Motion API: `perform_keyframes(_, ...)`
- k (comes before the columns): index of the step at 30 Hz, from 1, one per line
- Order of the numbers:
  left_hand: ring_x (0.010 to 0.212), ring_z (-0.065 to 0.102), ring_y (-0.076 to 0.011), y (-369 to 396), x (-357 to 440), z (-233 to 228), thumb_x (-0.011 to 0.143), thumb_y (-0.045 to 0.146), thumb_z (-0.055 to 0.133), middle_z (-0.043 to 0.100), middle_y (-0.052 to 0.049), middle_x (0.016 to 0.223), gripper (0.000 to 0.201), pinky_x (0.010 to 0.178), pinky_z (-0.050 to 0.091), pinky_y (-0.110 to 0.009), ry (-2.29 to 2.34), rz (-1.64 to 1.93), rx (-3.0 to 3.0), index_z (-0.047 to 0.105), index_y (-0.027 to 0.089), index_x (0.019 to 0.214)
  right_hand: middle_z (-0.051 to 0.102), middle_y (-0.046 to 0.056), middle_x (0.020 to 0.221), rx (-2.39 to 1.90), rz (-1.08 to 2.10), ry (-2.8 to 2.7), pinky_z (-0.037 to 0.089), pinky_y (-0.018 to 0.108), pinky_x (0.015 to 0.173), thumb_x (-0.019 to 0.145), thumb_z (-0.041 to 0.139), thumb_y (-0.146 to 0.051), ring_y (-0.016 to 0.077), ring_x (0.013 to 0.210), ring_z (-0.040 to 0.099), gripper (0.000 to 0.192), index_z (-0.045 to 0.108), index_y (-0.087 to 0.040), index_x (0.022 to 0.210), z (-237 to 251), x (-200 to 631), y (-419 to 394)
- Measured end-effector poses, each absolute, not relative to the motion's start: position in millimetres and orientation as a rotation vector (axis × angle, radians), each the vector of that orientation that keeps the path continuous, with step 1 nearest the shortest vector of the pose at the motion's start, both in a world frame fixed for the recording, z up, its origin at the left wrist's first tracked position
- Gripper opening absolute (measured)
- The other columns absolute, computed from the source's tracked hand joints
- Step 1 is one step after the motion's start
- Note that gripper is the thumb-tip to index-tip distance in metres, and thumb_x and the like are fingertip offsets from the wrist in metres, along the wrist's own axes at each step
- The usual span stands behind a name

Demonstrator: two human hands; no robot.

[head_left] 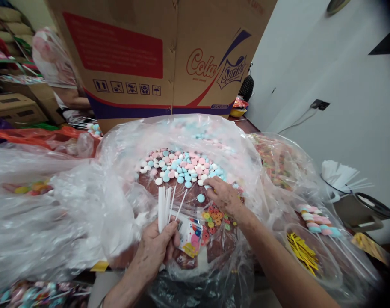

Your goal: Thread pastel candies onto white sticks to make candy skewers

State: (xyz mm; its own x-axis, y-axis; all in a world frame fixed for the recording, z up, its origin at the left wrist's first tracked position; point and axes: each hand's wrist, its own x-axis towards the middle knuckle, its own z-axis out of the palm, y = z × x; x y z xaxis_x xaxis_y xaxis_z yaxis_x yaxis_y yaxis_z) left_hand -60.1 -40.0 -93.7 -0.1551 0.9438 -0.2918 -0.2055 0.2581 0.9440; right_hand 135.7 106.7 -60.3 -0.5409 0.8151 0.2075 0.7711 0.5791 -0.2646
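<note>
My left hand (161, 241) is closed around several white sticks (164, 205) that point upward, two of them leaning apart from the bundle. Beside its fingers lies a clear packet with coloured dots (194, 235); whether the hand also grips it, I cannot tell. My right hand (223, 196) reaches to the front of a pile of pink, blue and white button-shaped candies (185, 167). Its fingers are curled at a candy (207, 186), partly hidden by the fingertips. A single blue candy (200, 198) rests apart from the pile, and colourful ring-shaped candies (212, 218) lie below.
A large cardboard box (169, 60) stands behind the clear plastic bag (131, 132) around the candies. On the right are a tub of yellow twist ties (300, 252), marshmallow twists (317, 220) and a stick container (352, 209). Another person (58, 72) is at the left back.
</note>
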Motion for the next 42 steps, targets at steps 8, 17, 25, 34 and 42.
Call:
perform_keyframes(8,0.028,0.035,-0.0081,-39.6,-60.3,-97.0,0.08,0.059,0.062,0.044,0.007,0.029,0.043,0.033,0.028,-0.018,1.299,1.212,0.791,0.058,0.019,0.064,0.064,0.009,0.096,-1.274,0.079,-2.818,0.045,0.03,0.079,0.089,0.055,-0.008,0.0219,0.092,0.059,0.014,0.064,-0.018,0.089,-67.0,119.2,87.8)
perform_keyframes(17,0.029,0.036,-0.0084,-39.6,-60.3,-98.1,0.081,0.059,0.062,0.044,0.007,0.03,0.044,0.035,0.03,-0.018,1.274,1.216,0.785,0.057,0.019,0.063,0.071,0.006,0.101,-1.252,0.497,-2.513,0.048,0.032,0.085,0.089,0.054,-0.019,0.0205,0.092,0.064,0.019,0.071,-0.02,0.097,-72.6,129.7,112.1)
perform_keyframes(25,0.029,0.036,-0.0081,-40.7,-59.8,-90.9,0.079,0.059,0.064,0.044,0.007,0.031,0.043,0.033,0.028,-0.017,1.283,1.213,0.768,0.059,0.019,0.064,0.064,0.007,0.106,-1.177,0.38,-2.405,0.047,0.036,0.094,0.092,0.039,-0.012,0.0204,0.099,0.06,0.033,0.063,-0.022,0.113,-71.0,139.8,113.3)
perform_keyframes(34,0.028,0.036,-0.0077,-41.1,-59.7,-92.7,0.08,0.059,0.064,0.044,0.007,0.031,0.044,0.034,0.03,-0.018,1.279,1.23,0.78,0.059,0.018,0.064,0.065,0.01,0.096,-1.229,0.034,-2.654,0.044,0.032,0.082,0.086,0.052,-0.006,0.0235,0.093,0.057,0.015,0.057,-0.02,0.091,-70.1,115.8,89.8)
perform_keyframes(42,0.029,0.036,-0.0078,-40.4,-59.8,-92.8,0.079,0.059,0.065,0.044,0.008,0.031,0.043,0.033,0.029,-0.018,1.263,1.217,0.745,0.058,0.019,0.064,0.061,0.001,0.089,-1.327,0.326,-2.533,0.038,0.026,0.071,0.089,0.051,-0.014,0.0166,0.077,0.055,0.009,0.055,-0.021,0.094,-74.3,123.1,102.8)
